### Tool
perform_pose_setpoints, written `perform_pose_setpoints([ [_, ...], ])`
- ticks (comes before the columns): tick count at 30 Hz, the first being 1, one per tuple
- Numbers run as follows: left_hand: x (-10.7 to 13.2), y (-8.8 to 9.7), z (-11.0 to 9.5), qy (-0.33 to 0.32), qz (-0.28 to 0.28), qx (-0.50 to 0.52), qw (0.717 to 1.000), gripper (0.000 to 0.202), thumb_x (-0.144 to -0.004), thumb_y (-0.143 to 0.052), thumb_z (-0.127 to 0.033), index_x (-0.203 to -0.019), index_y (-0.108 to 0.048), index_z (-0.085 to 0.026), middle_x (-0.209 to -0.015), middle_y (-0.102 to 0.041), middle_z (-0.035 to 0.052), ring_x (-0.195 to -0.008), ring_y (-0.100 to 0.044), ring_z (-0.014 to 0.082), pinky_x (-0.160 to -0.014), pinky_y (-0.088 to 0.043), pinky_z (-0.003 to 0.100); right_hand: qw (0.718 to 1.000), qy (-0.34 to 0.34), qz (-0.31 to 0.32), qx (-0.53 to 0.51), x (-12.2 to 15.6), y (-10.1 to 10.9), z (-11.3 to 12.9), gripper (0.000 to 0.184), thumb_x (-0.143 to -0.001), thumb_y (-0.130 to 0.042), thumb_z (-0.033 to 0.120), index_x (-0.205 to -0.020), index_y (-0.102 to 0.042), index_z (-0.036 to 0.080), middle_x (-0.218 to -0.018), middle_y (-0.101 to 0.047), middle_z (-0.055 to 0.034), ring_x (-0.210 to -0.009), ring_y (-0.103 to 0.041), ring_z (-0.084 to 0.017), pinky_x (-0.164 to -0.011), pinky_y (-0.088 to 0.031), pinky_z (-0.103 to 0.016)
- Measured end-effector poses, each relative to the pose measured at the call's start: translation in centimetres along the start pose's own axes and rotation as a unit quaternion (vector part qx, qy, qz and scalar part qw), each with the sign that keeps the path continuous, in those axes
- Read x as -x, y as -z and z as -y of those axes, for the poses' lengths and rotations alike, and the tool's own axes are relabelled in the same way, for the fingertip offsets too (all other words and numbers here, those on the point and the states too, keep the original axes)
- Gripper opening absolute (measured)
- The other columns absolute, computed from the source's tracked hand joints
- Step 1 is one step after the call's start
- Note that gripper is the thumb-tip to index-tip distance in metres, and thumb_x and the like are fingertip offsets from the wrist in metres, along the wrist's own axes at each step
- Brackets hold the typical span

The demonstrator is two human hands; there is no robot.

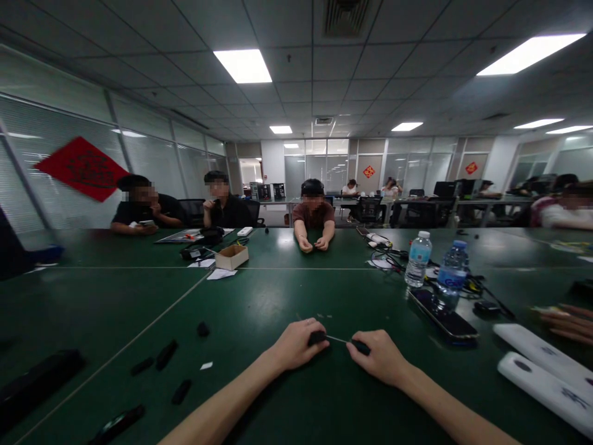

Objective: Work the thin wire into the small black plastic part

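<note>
On the dark green table, my left hand (296, 345) grips a small black part (317, 337) between its fingers. My right hand (377, 355) grips a second small black part (360, 347). A thin metal rod or wire (336, 339) spans the gap between the two parts. The fingers hide most of both parts. To the left of my hands lie several loose black pieces, among them one (181, 391) near the front and one (202, 329) further back, with a small white paper scrap (206, 365) among them.
A smartphone (443, 322) and water bottles (418, 258) stand to my right, beside tangled cables. Long white objects (546, 389) lie at the right edge, near a co-worker's fingers (567, 322). A cardboard box (231, 256) sits farther along the table (259, 296), with seated people beyond.
</note>
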State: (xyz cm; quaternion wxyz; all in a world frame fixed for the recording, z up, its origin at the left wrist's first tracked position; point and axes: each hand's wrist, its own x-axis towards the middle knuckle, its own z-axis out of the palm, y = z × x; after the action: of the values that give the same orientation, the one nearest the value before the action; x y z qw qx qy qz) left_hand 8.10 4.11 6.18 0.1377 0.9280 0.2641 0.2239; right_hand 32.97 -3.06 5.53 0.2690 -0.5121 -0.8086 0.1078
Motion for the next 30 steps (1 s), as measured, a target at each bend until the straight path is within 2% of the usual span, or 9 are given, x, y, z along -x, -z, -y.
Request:
perform_pose_setpoints([
  [14,-0.01,0.20,-0.18,0.002,0.006,0.008,1.000,0.023,-0.092,-0.051,-0.039,-0.104,-0.060,-0.022,-0.097,-0.061,0.0040,-0.087,-0.059,0.0180,-0.078,-0.046,0.030,0.999,0.018,-0.027,-0.001,0.09,0.06,0.04,0.031,-0.094,-0.047,0.039,-0.083,-0.068,0.019,-0.070,-0.065,-0.0006,-0.060,-0.059,-0.013,-0.060,-0.045,-0.024],
  [21,-0.05,-0.14,0.18,0.016,0.011,0.004,1.000,0.024,-0.091,-0.052,-0.039,-0.106,-0.061,-0.022,-0.109,-0.058,0.0058,-0.092,-0.058,0.0191,-0.080,-0.046,0.030,0.999,-0.011,-0.031,-0.035,0.13,0.39,0.62,0.033,-0.096,-0.042,0.039,-0.084,-0.065,0.018,-0.070,-0.064,0.0000,-0.059,-0.058,-0.012,-0.057,-0.044,-0.022],
  [30,-0.12,-0.50,0.40,0.013,0.000,-0.010,1.000,0.024,-0.091,-0.052,-0.036,-0.110,-0.058,-0.023,-0.104,-0.059,0.0046,-0.089,-0.058,0.0182,-0.079,-0.046,0.030,0.999,-0.016,-0.028,0.020,-0.12,-0.11,0.59,0.032,-0.095,-0.045,0.041,-0.083,-0.066,0.019,-0.069,-0.064,0.0001,-0.058,-0.058,-0.013,-0.057,-0.042,-0.023],
])
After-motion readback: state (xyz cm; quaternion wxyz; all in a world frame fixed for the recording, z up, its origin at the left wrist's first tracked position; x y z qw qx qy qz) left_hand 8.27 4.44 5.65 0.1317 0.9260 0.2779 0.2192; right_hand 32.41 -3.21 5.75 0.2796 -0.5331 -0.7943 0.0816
